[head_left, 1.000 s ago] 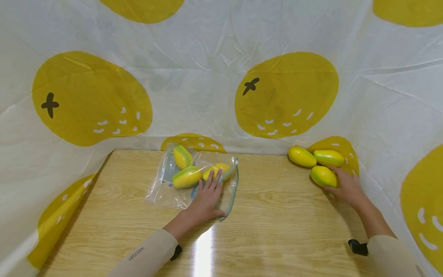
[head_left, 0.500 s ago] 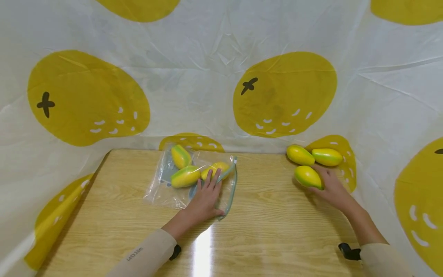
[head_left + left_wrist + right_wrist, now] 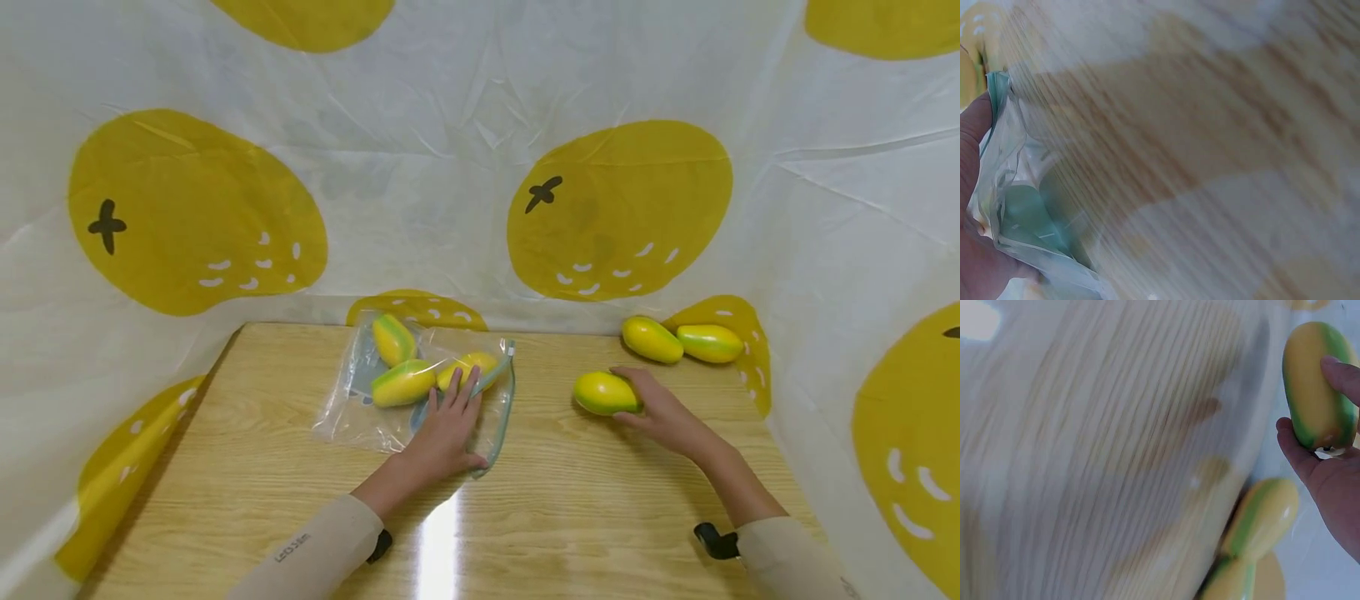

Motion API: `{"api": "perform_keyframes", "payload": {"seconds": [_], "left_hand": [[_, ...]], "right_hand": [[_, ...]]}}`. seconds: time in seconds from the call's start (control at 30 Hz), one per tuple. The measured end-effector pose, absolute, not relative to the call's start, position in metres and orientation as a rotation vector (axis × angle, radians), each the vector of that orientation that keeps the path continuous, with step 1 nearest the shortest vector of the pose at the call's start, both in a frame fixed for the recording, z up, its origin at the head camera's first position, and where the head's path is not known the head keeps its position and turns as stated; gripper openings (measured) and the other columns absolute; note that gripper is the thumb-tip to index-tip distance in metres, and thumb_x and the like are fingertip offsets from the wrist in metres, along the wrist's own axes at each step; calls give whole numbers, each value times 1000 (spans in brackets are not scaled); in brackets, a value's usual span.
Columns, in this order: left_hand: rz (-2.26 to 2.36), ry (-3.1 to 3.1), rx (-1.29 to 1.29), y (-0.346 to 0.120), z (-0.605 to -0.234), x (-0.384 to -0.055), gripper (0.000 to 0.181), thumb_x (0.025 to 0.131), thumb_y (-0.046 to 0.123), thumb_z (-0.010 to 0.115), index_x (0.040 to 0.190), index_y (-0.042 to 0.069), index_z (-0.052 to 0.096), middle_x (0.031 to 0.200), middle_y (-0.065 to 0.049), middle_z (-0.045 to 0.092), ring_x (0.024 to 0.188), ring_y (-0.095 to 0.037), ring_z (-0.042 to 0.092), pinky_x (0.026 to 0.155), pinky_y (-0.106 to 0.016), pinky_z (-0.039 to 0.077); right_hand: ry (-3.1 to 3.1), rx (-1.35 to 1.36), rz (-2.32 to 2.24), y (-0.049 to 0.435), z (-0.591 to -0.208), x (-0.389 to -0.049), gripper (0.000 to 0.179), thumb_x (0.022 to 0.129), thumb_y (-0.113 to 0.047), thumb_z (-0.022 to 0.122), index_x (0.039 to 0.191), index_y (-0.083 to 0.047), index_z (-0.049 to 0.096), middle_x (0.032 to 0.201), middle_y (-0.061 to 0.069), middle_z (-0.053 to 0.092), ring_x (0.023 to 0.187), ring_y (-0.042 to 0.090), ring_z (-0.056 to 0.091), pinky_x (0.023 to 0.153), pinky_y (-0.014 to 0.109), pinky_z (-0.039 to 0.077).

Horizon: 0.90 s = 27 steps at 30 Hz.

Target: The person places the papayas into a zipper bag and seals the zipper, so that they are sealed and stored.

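- Left hand [image 3: 444, 433]: nearest the viewer, unclenched, fingers spread over the clear bag [image 3: 360, 429] beside its green strip [image 3: 504, 408]; if that pressure slackened, the thin film could slide or its mouth fold flat.
- Right hand [image 3: 660, 414]: grasping one yellow-green fruit [image 3: 604, 393] by an end, to the right of the bag and well apart from it; the skin looked smooth, so a weak grip could let it slip and roll across the tabletop [image 3: 555, 517].
- Bagged fruits [image 3: 403, 383]: three appeared to lie inside; one sat partly behind the fingers, close to the strip, and could obstruct the mouth.
- Loose fruits [image 3: 651, 339]: two at the far edge, end to end, against the printed backdrop [image 3: 420, 208]; being rounded, either could roll if knocked.
- Left wrist view: showed a digit against the strip and loose film standing in folds, detail lost in the head view; the bagged fruits were not clearly visible there.
- Right wrist view: showed the held fruit's dark-spotted end, which the palm concealed from the head camera; the bag was not seen there; clearance above the tabletop could not be determined.
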<state>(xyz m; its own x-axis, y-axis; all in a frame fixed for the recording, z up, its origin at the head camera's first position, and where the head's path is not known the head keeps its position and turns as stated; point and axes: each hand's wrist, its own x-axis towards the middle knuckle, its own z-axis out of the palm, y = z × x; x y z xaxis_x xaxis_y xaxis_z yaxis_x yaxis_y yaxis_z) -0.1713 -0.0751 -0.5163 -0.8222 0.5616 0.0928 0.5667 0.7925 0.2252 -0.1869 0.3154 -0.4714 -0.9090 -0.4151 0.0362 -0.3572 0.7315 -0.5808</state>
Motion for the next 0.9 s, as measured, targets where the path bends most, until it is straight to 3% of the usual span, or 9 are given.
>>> {"api": "perform_keyframes", "payload": {"seconds": [0.17, 0.9], "left_hand": [[-361, -2956, -927, -74, -517, -170, 119, 72, 57, 89, 159, -1, 32, 174, -14, -8, 160, -43, -1, 115, -78, 23], [-345, -2949, -920, -75, -514, -170, 121, 73, 59, 88, 161, -1, 29, 175, -14, -7, 160, -43, 2, 114, -77, 25]], "right_hand": [[2790, -690, -919, 292, -475, -193, 70, 97, -17, 73, 154, 1, 38, 153, 27, 46, 142, 47, 44, 114, 65, 36], [2655, -922, -910, 216, -474, -206, 67, 93, -7, 75, 151, 0, 44, 147, 21, 54, 135, 40, 53, 112, 59, 43]]}}
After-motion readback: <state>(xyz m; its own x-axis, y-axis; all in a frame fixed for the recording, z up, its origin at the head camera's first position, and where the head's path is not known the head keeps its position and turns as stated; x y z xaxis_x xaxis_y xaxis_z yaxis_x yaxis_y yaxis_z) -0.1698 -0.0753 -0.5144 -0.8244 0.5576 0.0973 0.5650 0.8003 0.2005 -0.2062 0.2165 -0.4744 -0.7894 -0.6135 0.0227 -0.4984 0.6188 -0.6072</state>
